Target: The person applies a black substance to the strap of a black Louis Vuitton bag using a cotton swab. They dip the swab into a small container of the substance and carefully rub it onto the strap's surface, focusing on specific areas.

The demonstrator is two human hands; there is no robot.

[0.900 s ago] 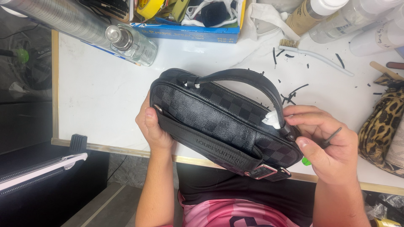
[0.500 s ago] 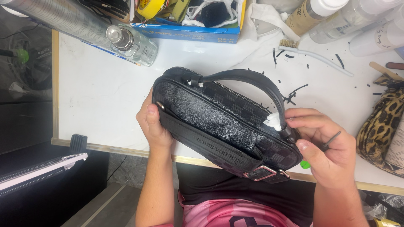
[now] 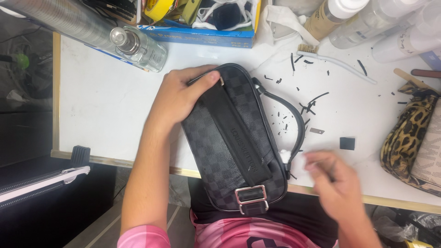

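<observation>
The black checkered bag (image 3: 234, 147) lies slantwise over the near edge of the table (image 3: 105, 110), long axis running from far-left down to its buckle end. Left hand (image 3: 181, 98) is on it, fingers curled over the far end; right hand (image 3: 333, 181) is blurred just beside the strap end, can't tell its grip

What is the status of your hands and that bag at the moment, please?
Left hand gripping the far end of the black checkered bag. Right hand blurred, beside bag's handle end, grip unclear. Black scraps on the table beyond.
</observation>
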